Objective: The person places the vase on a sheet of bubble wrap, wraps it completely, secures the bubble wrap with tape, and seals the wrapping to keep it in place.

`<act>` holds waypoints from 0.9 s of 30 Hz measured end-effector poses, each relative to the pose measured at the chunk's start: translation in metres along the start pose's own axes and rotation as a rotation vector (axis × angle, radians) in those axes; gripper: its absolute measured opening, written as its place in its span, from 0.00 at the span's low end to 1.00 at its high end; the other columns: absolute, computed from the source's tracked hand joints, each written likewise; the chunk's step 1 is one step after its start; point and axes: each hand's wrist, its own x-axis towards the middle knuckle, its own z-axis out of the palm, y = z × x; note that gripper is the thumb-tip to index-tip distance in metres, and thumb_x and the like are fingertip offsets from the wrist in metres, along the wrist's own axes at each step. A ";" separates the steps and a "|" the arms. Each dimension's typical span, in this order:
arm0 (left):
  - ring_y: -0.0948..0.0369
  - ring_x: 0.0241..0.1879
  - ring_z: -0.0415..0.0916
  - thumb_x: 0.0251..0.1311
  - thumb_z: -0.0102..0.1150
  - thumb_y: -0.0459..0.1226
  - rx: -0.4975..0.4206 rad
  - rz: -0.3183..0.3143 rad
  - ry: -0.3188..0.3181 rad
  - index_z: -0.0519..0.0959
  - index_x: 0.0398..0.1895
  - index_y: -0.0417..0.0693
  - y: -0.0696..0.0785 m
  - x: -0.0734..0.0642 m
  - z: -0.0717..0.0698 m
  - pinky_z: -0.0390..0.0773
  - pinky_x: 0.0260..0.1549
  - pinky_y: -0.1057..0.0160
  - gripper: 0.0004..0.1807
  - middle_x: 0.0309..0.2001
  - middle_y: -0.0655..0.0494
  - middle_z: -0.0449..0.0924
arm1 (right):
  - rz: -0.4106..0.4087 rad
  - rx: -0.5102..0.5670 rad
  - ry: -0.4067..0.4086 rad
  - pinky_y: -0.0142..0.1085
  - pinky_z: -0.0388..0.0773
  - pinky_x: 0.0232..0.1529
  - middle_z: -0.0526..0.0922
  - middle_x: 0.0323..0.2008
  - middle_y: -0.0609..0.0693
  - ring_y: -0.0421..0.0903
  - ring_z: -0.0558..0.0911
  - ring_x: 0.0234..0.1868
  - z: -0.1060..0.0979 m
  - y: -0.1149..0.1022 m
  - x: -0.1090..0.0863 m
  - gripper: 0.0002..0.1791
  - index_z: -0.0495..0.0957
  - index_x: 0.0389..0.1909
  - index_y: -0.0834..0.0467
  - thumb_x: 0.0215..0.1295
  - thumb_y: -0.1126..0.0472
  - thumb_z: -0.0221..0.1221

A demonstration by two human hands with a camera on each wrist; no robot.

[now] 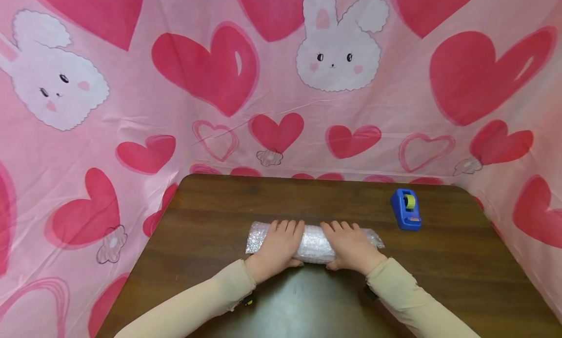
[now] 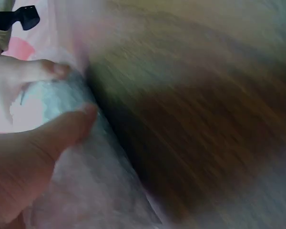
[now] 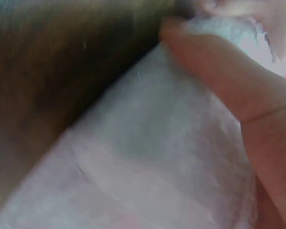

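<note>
A roll of clear bubble wrap (image 1: 312, 242) lies lengthwise across the middle of the dark wooden table (image 1: 439, 274). My left hand (image 1: 279, 248) grips its left half, fingers over the top and thumb at the near side. My right hand (image 1: 350, 247) grips the right half the same way. The left wrist view shows the thumb (image 2: 62, 131) pressed against the bubble wrap (image 2: 90, 186), blurred. In the right wrist view the thumb (image 3: 224, 76) lies along the bubble wrap (image 3: 148, 157) close up.
A blue tape dispenser (image 1: 406, 208) with a yellow-green roll stands at the back right of the table. A pink cloth (image 1: 272, 74) printed with hearts and bunnies hangs behind and at both sides of the table.
</note>
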 end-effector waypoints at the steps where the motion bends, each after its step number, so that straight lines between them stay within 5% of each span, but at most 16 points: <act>1: 0.54 0.47 0.79 0.34 0.75 0.74 0.022 -0.002 0.005 0.74 0.64 0.42 0.000 0.000 0.001 0.78 0.46 0.52 0.60 0.48 0.50 0.81 | -0.010 -0.009 0.001 0.61 0.78 0.49 0.80 0.49 0.60 0.62 0.81 0.49 0.000 0.000 0.001 0.53 0.71 0.61 0.63 0.37 0.41 0.83; 5: 0.55 0.45 0.80 0.36 0.75 0.73 0.037 0.007 -0.025 0.75 0.64 0.42 0.000 0.001 -0.002 0.78 0.42 0.54 0.58 0.48 0.51 0.82 | -0.034 0.005 -0.025 0.59 0.78 0.48 0.81 0.46 0.58 0.60 0.81 0.46 -0.001 0.002 0.003 0.48 0.72 0.57 0.61 0.37 0.43 0.82; 13: 0.55 0.48 0.81 0.42 0.71 0.71 -0.118 0.035 -0.167 0.73 0.68 0.41 -0.004 0.003 -0.012 0.79 0.41 0.55 0.57 0.52 0.50 0.83 | -0.028 0.161 -0.191 0.53 0.80 0.44 0.81 0.40 0.50 0.52 0.81 0.41 -0.009 0.008 0.007 0.40 0.74 0.51 0.57 0.36 0.48 0.82; 22: 0.56 0.45 0.77 0.28 0.76 0.75 -0.099 -0.010 -0.101 0.75 0.57 0.46 -0.001 0.004 -0.003 0.75 0.41 0.56 0.57 0.46 0.55 0.80 | 0.017 0.204 -0.235 0.54 0.79 0.50 0.81 0.43 0.50 0.50 0.80 0.43 -0.012 0.013 0.011 0.41 0.73 0.54 0.57 0.39 0.46 0.81; 27: 0.57 0.38 0.77 0.25 0.80 0.69 -0.074 -0.017 -0.042 0.76 0.50 0.46 0.001 0.002 0.002 0.73 0.34 0.58 0.51 0.39 0.55 0.79 | 0.010 0.124 -0.145 0.60 0.75 0.57 0.79 0.49 0.56 0.56 0.80 0.50 -0.010 0.005 0.004 0.45 0.72 0.57 0.60 0.40 0.44 0.80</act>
